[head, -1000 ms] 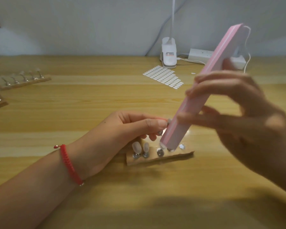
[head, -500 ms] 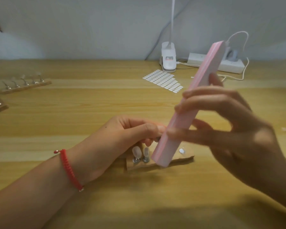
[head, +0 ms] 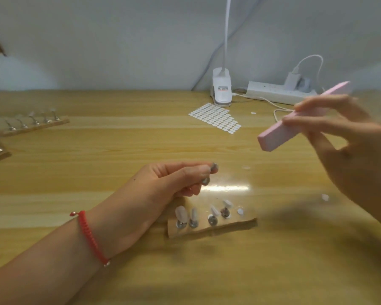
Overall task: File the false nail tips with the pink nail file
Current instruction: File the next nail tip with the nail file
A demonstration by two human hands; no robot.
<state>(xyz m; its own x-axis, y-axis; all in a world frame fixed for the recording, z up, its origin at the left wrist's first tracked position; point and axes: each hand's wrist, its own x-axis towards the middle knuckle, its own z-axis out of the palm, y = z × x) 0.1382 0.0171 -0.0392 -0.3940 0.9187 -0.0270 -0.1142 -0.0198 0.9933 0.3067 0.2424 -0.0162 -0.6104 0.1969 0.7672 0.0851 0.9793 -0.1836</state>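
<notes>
My right hand (head: 348, 146) grips the pink nail file (head: 277, 137) at the right, raised well above the table and tilted, its near end pointing left and down. My left hand (head: 163, 186) hovers over the table's middle and pinches a small metal nail stand (head: 211, 170) between thumb and fingers; whether a nail tip sits on it I cannot tell. Just below it a wooden holder strip (head: 229, 226) lies on the table with several false nail tips (head: 182, 213) standing on metal pegs.
At the far left are two more wooden holders (head: 34, 125) with metal stands. A sheet of white adhesive dots (head: 216, 117), a clip lamp base (head: 222, 90) and a power strip (head: 277, 93) with a cable sit at the back. A loose nail tip (head: 324, 197) lies right.
My right hand has swung the pink file up and to the right, away from the holder. My left hand has lifted slightly off the holder with a metal stand pinched.
</notes>
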